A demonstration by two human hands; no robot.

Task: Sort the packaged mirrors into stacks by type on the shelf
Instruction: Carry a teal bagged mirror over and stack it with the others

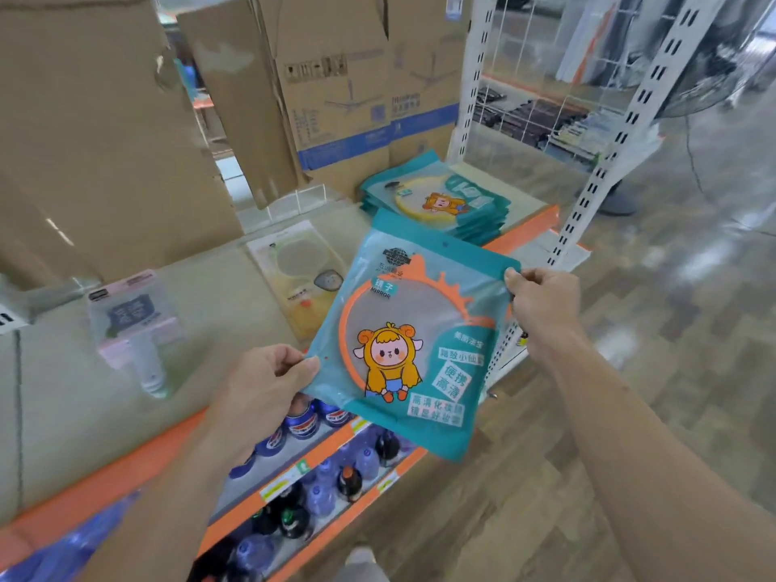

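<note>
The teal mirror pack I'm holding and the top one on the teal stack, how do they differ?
The held pack has an orange mirror rim; the top pack a yellow one. The held pack is tilted, pinched by the left hand and right hand; the top pack lies flat on its stack. Both are teal with the same cartoon figure.

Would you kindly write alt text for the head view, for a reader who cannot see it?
Two hands hold a teal packaged mirror above a shelf: the left hand pinches its lower left edge, the right hand its upper right corner. Behind it lie a stack of teal packs, a clear pack and a pink pack.
</note>
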